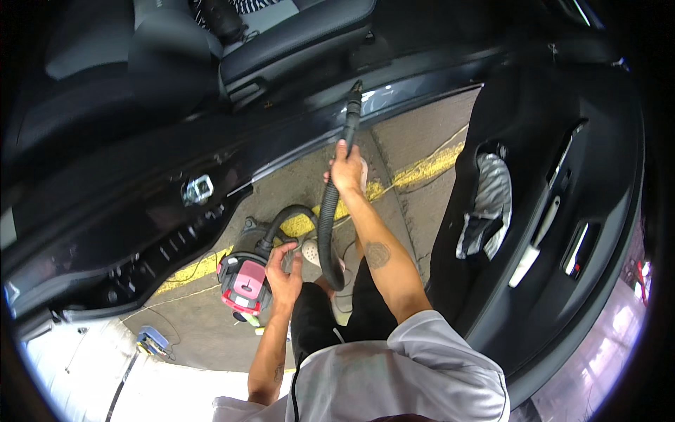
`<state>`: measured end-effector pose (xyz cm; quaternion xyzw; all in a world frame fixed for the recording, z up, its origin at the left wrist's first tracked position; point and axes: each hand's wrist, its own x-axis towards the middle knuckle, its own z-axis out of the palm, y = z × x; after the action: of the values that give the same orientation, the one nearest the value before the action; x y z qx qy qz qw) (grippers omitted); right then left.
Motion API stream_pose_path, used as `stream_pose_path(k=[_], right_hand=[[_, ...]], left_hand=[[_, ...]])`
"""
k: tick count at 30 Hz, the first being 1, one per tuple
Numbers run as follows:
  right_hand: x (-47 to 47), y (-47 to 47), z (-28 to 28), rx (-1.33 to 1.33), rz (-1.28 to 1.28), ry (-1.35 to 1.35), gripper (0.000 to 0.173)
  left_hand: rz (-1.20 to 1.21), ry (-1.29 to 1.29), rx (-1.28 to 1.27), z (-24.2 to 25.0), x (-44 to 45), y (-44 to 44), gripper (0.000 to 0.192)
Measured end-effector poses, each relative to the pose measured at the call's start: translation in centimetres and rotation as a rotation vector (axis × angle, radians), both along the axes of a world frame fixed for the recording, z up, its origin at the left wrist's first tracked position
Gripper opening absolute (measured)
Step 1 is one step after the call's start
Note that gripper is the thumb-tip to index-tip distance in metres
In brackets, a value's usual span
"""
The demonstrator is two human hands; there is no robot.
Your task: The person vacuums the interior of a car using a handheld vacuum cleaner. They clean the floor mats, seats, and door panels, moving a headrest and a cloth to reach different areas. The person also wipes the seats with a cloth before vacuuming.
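Observation:
My right hand [348, 170] is closed around the upper end of a black corrugated vacuum hose [327, 216]. The hose's dark nozzle [355, 97] points at the door sill [387, 99] of a dark car; whether it touches cannot be told. From my grip the hose hangs in a loop in front of my legs. My left hand [285, 274] is empty, fingers apart, over the side of a canister vacuum cleaner [249, 279] with a red and pink top. That vacuum stands on the concrete floor to my left, its hose inlet beside my fingers.
A car seat [295, 42] lies beyond the sill. On my right an opened door [527, 327] holds a white-handled brush [527, 261] and a silvery-grey item [493, 195] in its pocket. Cords cross the floor [422, 132]. A blue device [153, 339] sits at lower left.

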<state>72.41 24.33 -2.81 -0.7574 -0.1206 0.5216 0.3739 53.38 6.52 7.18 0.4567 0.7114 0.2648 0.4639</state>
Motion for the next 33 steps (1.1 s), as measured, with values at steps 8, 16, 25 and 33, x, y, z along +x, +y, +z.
stream_pose_path(k=[8,16,25,33], right_hand=[[9.8,5.0,4.2,-0.092,0.332,-0.154,0.042],[12.4,9.5,3.3,-0.045,0.524,-0.342,0.042],[10.5,10.2,-0.5,-0.028,0.396,-0.347,0.043],[14.7,14.2,3.3,-0.134,0.153,-0.127,0.039]], left_hand=[[-0.038,0.064,0.393,1.5,8.9,22.1,0.021],[-0.12,0.421,0.556,-0.1,9.9,43.1,0.03],[-0.398,0.673,0.502,-5.0,7.2,47.6,0.042],[-0.391,0.644,0.534,-5.2,5.3,47.2,0.047]])
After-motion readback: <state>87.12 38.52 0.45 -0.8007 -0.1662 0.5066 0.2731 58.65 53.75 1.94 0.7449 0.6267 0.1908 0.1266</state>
